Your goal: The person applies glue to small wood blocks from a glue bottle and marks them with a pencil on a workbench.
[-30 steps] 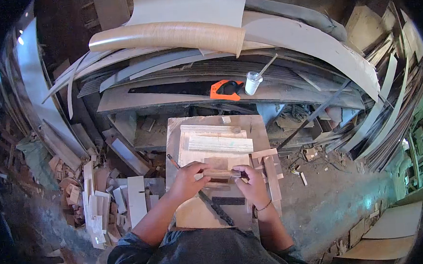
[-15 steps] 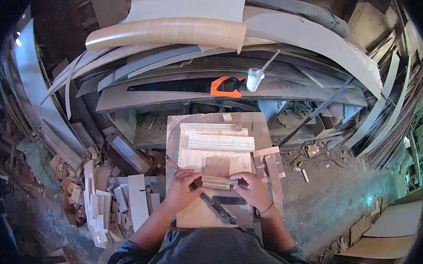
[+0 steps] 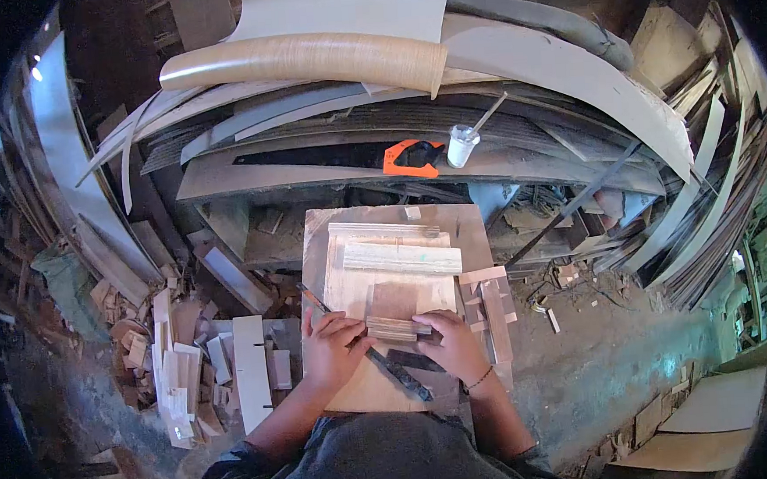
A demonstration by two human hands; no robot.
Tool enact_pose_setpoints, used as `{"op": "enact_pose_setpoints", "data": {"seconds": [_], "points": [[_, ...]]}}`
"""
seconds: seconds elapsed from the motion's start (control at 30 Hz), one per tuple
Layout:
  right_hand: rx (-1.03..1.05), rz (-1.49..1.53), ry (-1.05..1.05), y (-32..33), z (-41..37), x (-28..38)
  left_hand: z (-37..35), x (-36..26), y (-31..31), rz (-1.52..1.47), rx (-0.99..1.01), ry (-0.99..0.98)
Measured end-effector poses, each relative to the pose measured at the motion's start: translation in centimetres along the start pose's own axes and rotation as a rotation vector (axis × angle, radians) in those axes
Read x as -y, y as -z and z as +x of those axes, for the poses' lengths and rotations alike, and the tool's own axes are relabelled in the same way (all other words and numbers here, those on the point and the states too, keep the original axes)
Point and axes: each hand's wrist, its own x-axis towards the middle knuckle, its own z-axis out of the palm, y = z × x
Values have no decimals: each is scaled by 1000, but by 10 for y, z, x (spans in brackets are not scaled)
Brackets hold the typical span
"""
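Observation:
Between my hands is a short block of layered wood strips, lying crosswise above a pale board. My left hand is closed at its left end, fingers bent inward. My right hand pinches the right end between thumb and fingers. Beneath my left hand a long dark tool with a worn handle runs diagonally; its thin end shows beyond the knuckles. A dark flat piece lies partly hidden near my right hand. Farther up the board rests a thicker pale wood strip.
An orange-handled handsaw and a white cup with a stick stand on the shelf ahead. Wood offcuts are heaped at the left. A small wooden frame sits at the worktop's right edge. Curved sheets lie across the back.
My hands and the wood block have shifted slightly, and the block's visible face has turned a little. The handle end of the dark tool has moved slightly right.

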Motion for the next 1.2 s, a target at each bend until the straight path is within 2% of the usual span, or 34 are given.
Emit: {"op": "enact_pose_setpoints", "data": {"seconds": [0.37, 0.57, 0.67, 1.2], "points": [[25, 100, -43, 6, 0, 2, -3, -7, -4, 39, -34, -6], [10, 61, 7, 5, 0, 0, -2, -6, -6, 54, -31, -18], [31, 83, -78, 8, -1, 4, -2, -8, -4, 64, -28, -27], [9, 56, -52, 6, -1, 5, -2, -7, -6, 52, -34, -42]]}}
